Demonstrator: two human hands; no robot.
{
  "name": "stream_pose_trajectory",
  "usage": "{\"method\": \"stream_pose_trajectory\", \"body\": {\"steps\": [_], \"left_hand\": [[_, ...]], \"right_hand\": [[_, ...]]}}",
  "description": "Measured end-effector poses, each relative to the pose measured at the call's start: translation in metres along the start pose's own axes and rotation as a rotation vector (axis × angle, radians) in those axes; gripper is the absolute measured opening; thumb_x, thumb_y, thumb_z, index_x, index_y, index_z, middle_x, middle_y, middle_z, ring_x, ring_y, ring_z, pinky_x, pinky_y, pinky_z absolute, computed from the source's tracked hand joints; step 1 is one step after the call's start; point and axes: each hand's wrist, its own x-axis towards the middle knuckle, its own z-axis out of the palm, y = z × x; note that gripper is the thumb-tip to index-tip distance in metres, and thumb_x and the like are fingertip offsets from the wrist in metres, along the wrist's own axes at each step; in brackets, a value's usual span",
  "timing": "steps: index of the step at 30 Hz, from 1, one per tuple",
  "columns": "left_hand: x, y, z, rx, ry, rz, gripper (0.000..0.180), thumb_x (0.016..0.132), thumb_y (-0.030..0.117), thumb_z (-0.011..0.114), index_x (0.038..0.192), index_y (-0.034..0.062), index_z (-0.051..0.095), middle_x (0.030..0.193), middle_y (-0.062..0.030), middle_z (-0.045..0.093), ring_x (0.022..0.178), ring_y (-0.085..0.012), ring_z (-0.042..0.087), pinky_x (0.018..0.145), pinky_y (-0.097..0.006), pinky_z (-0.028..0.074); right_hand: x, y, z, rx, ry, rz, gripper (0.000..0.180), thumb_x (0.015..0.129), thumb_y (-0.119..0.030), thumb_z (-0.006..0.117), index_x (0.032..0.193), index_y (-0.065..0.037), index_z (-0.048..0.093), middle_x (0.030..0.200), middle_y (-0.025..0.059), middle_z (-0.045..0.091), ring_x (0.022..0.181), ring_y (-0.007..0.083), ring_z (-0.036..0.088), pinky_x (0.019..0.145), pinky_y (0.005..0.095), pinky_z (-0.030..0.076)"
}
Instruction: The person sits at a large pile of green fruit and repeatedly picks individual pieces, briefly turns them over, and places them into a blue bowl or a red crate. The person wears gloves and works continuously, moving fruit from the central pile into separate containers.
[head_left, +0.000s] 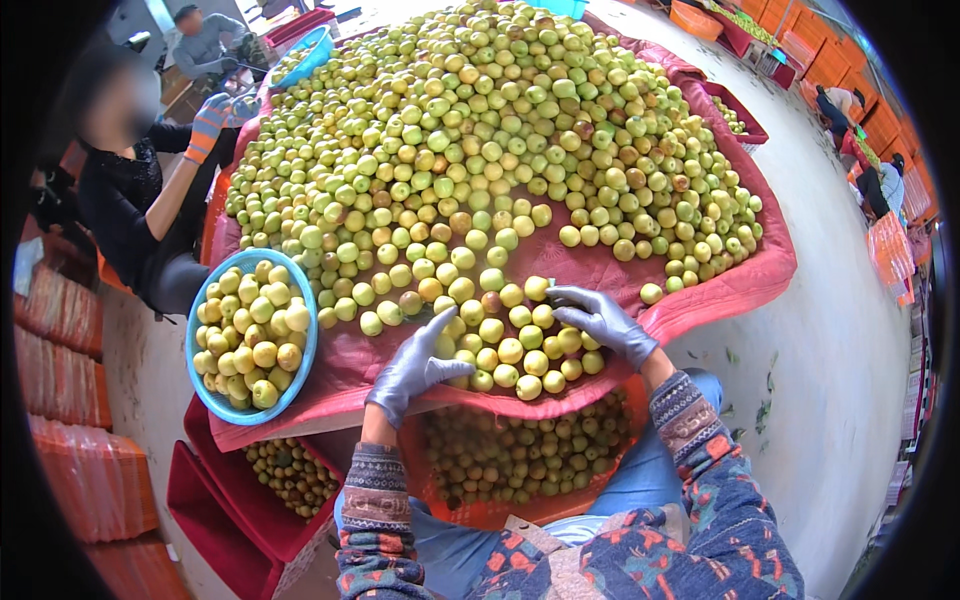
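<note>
Two gloved hands reach forward from patterned knit sleeves; the left hand (415, 365) lies palm-down with fingers spread; the right hand (600, 320) arches, fingers curled downward, wrists angled inward.

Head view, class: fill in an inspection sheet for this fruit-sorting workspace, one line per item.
Surface: red cloth heaped with yellow-green fruit.
Job's things: small cluster of fruit at the near edge, between both hands; orange crate of fruit below.
Clutter: blue basin of fruit at left; red crate beneath.
Hands: left hand and right hand, gloved, fingers spread on fruit.
Cables: nothing seen.
Surroundings: a person at left, pale floor, stacked orange crates far right.
</note>
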Motion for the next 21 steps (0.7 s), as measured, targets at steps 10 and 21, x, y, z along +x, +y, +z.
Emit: {"method": "stream_pose_trajectory", "body": {"steps": [10,21], "left_hand": [[0.016,0.031,0.028,-0.358,-0.258,0.034,0.082,0.072,0.027,0.08,0.14,0.0058,0.038,0.121,-0.0096,0.054,0.115,-0.0198,0.048,0.098,-0.032,0.039],[-0.012,0.06,0.028,-0.509,-0.794,0.075,0.075,0.081,0.021,0.072,0.143,0.0061,0.033,0.127,-0.0114,0.054,0.112,-0.0178,0.053,0.095,-0.032,0.044]], "right_hand": [[0.006,0.0,0.019,0.222,-0.354,0.097,0.064,0.085,-0.041,0.066,0.135,-0.008,0.045,0.126,0.0064,0.053,0.115,0.0154,0.048,0.094,0.0291,0.041],[-0.053,-0.018,-0.024,-0.062,-0.638,0.089,0.041,0.09,-0.024,0.059,0.127,-0.007,0.055,0.102,0.0054,0.066,0.09,0.0105,0.062,0.076,0.0256,0.05]]}}
